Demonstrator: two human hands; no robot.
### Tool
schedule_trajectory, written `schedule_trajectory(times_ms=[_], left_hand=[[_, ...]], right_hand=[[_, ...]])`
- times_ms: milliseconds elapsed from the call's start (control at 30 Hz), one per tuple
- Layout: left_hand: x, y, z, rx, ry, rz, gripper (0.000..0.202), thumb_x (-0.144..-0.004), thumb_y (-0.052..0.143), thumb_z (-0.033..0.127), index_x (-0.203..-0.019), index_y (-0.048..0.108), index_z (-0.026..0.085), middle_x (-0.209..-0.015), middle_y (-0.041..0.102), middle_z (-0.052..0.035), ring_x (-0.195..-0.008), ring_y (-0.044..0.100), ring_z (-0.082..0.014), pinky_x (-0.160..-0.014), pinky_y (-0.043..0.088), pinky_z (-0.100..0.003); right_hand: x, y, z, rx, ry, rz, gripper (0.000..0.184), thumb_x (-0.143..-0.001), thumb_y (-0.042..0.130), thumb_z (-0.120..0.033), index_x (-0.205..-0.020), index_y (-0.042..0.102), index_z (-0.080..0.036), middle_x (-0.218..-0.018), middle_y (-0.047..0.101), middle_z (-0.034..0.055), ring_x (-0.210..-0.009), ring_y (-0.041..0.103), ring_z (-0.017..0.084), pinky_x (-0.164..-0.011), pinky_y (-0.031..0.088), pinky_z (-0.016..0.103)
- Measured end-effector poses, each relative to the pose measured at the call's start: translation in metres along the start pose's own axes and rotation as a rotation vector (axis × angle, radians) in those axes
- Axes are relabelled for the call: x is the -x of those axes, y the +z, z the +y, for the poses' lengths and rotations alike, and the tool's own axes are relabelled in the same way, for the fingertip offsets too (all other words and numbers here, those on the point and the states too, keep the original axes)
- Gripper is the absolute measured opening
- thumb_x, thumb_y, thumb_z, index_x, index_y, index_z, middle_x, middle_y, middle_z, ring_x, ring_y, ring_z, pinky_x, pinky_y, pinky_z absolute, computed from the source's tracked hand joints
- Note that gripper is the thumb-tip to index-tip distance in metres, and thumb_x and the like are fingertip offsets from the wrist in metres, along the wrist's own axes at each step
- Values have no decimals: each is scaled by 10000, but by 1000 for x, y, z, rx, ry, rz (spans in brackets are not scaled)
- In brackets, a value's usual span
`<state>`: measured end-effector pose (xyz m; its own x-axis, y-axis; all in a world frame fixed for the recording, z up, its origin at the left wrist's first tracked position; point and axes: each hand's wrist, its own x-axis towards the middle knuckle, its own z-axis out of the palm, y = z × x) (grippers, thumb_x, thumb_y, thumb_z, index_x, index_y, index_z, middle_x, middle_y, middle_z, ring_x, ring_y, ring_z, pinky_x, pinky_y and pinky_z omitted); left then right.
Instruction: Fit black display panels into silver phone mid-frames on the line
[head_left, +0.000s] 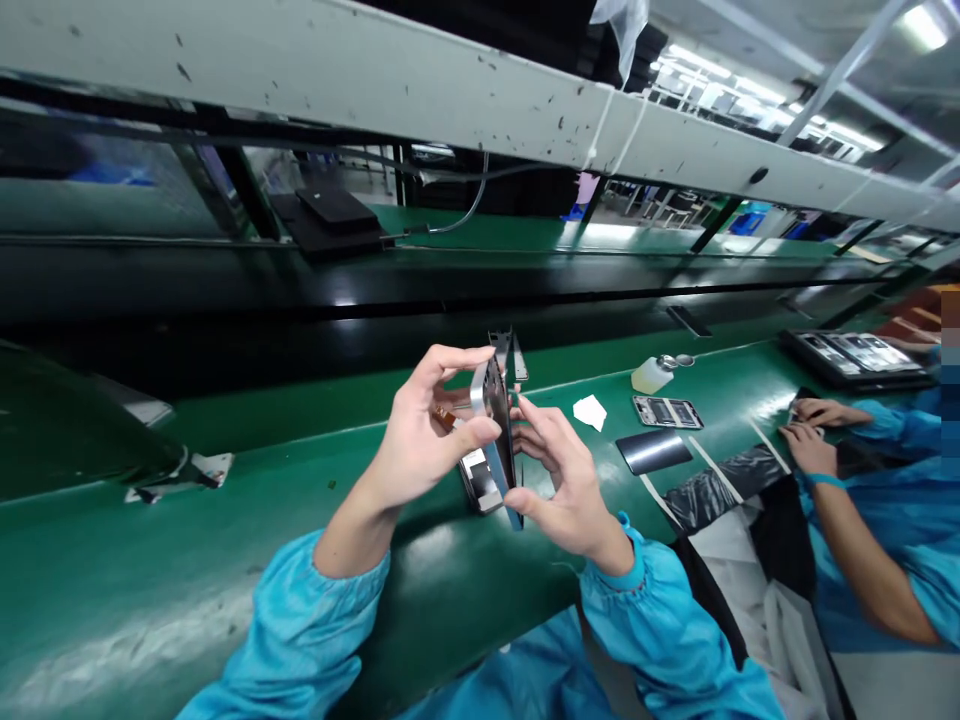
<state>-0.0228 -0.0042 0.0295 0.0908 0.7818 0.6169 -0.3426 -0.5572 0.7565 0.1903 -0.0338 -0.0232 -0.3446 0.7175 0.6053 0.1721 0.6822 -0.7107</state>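
Observation:
A smartphone housing (493,400) with a silver-blue edge is held up on its side between my hands, above the green bench (300,510). My left hand (412,430) is closed on its left side, thumb on the near edge and fingers at the top. On the other side, my right hand (559,475) grips it with thumb low and fingertips against the dark face. Beneath them an opened phone (480,480) with a white label lies on the bench, partly hidden. Thin metal pieces (520,358) show just behind the housing.
To the right are a white paper piece (590,412), a bottle (651,375) of pale liquid, an opened phone frame (666,411) and a dark panel (654,453). A co-worker's hands (814,430) work farther right, near a black tray (892,372). A shelf beam (450,90) crosses above.

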Motion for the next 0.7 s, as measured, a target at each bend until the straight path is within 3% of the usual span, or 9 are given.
schedule_trajectory(times_ms=[233, 367, 467, 533, 633, 700], left_hand=[[6, -4, -6, 23, -23, -39, 543, -896, 965, 523, -1331, 752, 278, -1326, 743, -113, -980, 852, -277, -844, 737, -397], [7, -2, -7, 10, -39, -9, 584, -886, 972, 536, -1338, 732, 255, -1376, 762, -145, -1034, 858, -307, -841, 747, -406], [10, 9, -9, 28, -30, -1, 542, -930, 937, 528, -1353, 727, 262, -1324, 787, -136, -1063, 857, -308, -802, 740, -368], [12, 22, -13, 80, -45, 48, 552, -990, 869, 559, -1427, 684, 278, -1345, 791, -144, -1112, 846, -299, -828, 730, -359], [13, 39, -16, 168, -106, 226, 625, -1049, 737, 675, -1517, 602, 284, -1410, 777, -157, -1158, 831, -286, -941, 717, -410], [12, 44, -15, 207, -164, 269, 638, -1057, 662, 751, -1469, 621, 266, -1275, 823, -138, -1062, 846, -283, -921, 723, -440]], right_hand=[[1, -6, 10, 50, -61, -35, 861, -956, 872, -651, -1689, 610, -284, -1376, 639, 166, -1145, 763, 305, -1035, 707, 510], [0, -9, 14, 83, -72, -25, 843, -904, 924, -648, -1622, 688, -273, -1366, 658, 163, -1138, 773, 316, -1071, 688, 553], [-2, -2, 19, 76, -68, -3, 839, -886, 952, -624, -1607, 701, -276, -1355, 647, 155, -1154, 765, 315, -1094, 677, 566], [-2, 6, 23, 85, -70, 36, 825, -907, 939, -608, -1623, 686, -285, -1376, 617, 156, -1231, 730, 327, -1115, 664, 567], [0, 16, 24, 130, -80, 53, 731, -1020, 811, -614, -1665, 640, -314, -1484, 535, 171, -1239, 691, 310, -1088, 668, 555], [-2, 16, 19, 124, -62, 85, 722, -1082, 699, -648, -1717, 567, -330, -1580, 466, 186, -1193, 686, 287, -1048, 678, 544]])
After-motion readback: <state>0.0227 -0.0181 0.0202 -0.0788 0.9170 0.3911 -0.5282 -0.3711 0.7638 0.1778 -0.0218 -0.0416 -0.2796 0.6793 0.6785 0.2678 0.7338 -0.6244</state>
